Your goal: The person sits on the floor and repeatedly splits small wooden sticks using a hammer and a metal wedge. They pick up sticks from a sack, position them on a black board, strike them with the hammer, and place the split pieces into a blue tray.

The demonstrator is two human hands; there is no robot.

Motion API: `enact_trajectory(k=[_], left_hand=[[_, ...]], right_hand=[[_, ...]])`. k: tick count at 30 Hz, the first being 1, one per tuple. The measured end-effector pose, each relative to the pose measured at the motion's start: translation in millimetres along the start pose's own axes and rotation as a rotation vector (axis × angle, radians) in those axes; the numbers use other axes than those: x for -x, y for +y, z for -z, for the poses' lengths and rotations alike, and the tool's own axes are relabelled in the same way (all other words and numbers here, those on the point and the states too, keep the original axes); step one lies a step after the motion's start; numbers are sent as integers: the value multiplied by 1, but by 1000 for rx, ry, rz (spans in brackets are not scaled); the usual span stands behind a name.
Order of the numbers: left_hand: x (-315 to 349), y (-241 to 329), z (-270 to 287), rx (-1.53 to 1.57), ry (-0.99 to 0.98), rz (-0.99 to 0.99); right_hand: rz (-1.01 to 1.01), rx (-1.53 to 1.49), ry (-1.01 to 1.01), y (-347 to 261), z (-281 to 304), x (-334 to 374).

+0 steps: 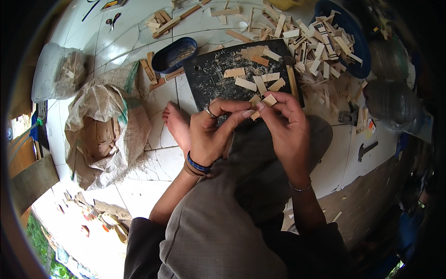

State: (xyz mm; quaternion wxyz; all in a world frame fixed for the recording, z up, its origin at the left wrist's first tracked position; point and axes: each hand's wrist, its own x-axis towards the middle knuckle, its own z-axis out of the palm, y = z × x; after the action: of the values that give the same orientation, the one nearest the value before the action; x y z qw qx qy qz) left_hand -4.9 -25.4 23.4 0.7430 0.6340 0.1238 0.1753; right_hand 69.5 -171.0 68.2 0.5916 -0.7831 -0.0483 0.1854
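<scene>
Both hands meet above the near edge of a black board. Small pale wood pieces are pinched between their fingertips, seemingly put together at an angle; fingers hide how they join. My left hand, with a ring and wrist bands, grips them from the left by thumb and forefinger. From the right, my right hand presses its thumb against the same pieces. On the board just beyond lie several loose wood strips among shavings. A hammer rests along the board's right side.
A blue basin and a heap of wood offcuts are at far right. Left of the board stand a blue oval tub and an open sack holding wood scraps. Another hammer lies on the right; scissors lie far left.
</scene>
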Motion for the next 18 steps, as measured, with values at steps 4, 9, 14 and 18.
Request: enact_trajectory(k=[4,9,14,18], left_hand=[[0,-4,2,-129,-14,-75],[-2,-7,1,-157,-34,-170],[-1,-6,0,-127,-21,-115],[-1,-7,0,-140,-24,-122]], right_hand=[[60,-37,21,4,-3,-1],[97,-99,37,6,-3,0],[129,-74,41,9,-3,-2],[135,-104,50,11,-5,-4]])
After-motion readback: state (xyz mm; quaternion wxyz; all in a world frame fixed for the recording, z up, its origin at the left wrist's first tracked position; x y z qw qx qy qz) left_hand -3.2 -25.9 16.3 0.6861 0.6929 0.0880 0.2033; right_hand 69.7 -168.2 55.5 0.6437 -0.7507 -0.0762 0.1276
